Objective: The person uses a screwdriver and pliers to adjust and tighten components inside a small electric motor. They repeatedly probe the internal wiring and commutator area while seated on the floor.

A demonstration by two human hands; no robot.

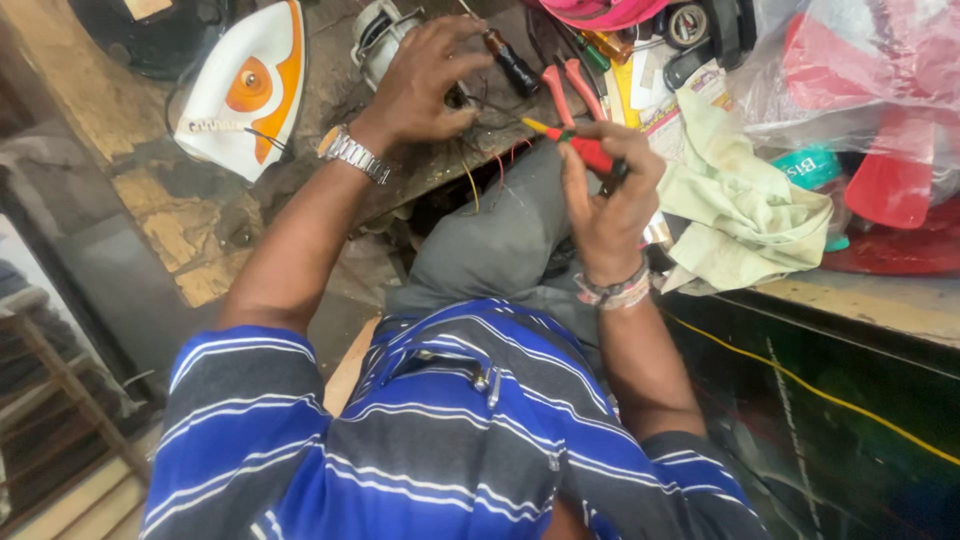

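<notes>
The left hand (425,80) rests curled on the worktop (330,110) at about 11 o'clock, its fingers pinched on thin wires (490,105) beside a small grey motor (378,40). The right hand (610,190) sits at about 1 o'clock, closed around a red-handled tool with a yellow tip (575,145); that tip points left toward the wires the other hand pinches. Whether the tip touches a wire I cannot tell.

As a judgement, the wiring work looks mid-way: loose red and yellow strands (470,180) hang off the worktop edge over the person's grey-trousered knee, nothing looks joined or tidied, and the motor lies bare beside the left hand.

Around the hands the space is crowded. A dark-handled screwdriver (510,62) lies at 12 o'clock just past the left hand's fingers, and red-handled pliers (572,85) lie between the 2 hands, close enough to be knocked by either. A white and orange clothes iron (245,90) lies at 10 o'clock, well apart. A pale green cloth (745,205) is bunched at 2 o'clock, just beside the right hand, and red plastic fan blades in a clear bag (880,110) fill the 3 o'clock corner. A yellow wire (810,390) runs across the dark cabinet front below.
</notes>
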